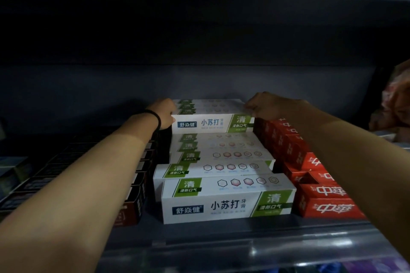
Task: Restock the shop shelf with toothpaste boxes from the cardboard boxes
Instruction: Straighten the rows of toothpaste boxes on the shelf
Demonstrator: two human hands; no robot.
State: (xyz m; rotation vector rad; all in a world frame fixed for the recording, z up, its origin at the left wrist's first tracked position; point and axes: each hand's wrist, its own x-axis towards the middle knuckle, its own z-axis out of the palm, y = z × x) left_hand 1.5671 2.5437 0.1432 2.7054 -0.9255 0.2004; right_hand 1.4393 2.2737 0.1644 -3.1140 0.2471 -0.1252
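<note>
While both arms reach deep into the shelf (221, 231), the left hand (165, 113) and right hand (264, 105) grasp the 2 ends of a group of white boxes (208, 107) at the back. These lie side by side on a second layer, on top of the white row below; the nearest of them shows its printed front, blue logo on the left and green panel on the right. The left fingers curl round the left end and the right fingers pinch the right end. A black band (155, 117) sits on the left wrist.

Below and in front, 5 more white boxes (221, 186) lie flat in a row running toward the shelf edge, each pressed against the next. The front one stands close to the edge, its front face readable.

Just right of the white row runs a row of red boxes (321, 197), touching it. Just left runs a row of dark boxes (133, 184), partly hidden by the left forearm. At far right lies something orange-red, too blurred to name.
</note>
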